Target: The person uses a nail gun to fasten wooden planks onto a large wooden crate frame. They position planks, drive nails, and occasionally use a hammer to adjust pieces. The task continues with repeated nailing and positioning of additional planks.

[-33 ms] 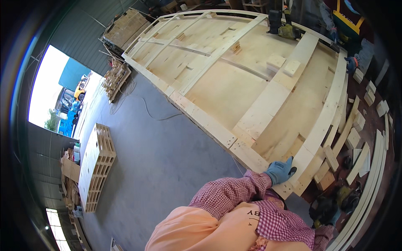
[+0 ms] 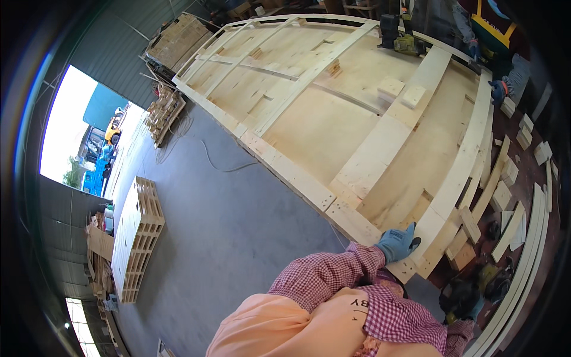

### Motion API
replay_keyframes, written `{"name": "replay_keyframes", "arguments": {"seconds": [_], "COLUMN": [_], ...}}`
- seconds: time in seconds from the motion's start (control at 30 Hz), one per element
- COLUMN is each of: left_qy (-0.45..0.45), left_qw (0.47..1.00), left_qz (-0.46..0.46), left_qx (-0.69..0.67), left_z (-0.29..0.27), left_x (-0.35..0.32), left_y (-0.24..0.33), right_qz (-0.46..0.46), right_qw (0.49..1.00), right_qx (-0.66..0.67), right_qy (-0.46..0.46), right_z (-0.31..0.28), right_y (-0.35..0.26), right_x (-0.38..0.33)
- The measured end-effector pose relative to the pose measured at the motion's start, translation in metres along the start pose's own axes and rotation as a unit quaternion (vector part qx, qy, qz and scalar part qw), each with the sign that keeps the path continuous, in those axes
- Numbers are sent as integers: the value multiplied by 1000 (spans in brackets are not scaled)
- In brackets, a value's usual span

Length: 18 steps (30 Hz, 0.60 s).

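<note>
My left hand, in a blue glove with dark fingertips, lies on the near corner of a large wooden frame. Its thumb and fingers are apart, resting where the end board meets the long side board. Low at the right, my right hand is partly hidden behind a black and yellow-green power tool, closed around it. The tool's exact kind is hard to make out in the shadow. Pale sheet panels line the frame, and two short wood blocks sit on a cross board.
Offcuts and long strips lie on the dark surface at right. Another power tool stands on the far side. A co-worker's gloved hand is by the frame's far right corner. A pallet stack and a hose lie on the floor.
</note>
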<state>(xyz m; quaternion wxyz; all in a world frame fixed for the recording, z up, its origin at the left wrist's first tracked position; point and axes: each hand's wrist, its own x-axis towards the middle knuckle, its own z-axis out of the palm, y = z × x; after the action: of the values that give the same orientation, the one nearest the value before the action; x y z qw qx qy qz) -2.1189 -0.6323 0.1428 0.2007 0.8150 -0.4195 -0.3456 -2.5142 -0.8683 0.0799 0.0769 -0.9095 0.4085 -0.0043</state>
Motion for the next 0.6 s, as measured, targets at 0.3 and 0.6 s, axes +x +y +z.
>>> {"name": "replay_keyframes", "arguments": {"seconds": [0.3,0.6], "left_qy": [16,0], "left_qw": [1000,997], "left_qz": [-10,-30], "left_qx": [11,65], "left_z": [4,-7], "left_x": [5,3], "left_y": [-3,13], "right_qz": [29,29], "right_qw": [999,997], "right_qx": [-12,-76], "right_qy": [19,-11], "right_z": [18,36], "right_y": [0,22], "right_x": [6,6]}}
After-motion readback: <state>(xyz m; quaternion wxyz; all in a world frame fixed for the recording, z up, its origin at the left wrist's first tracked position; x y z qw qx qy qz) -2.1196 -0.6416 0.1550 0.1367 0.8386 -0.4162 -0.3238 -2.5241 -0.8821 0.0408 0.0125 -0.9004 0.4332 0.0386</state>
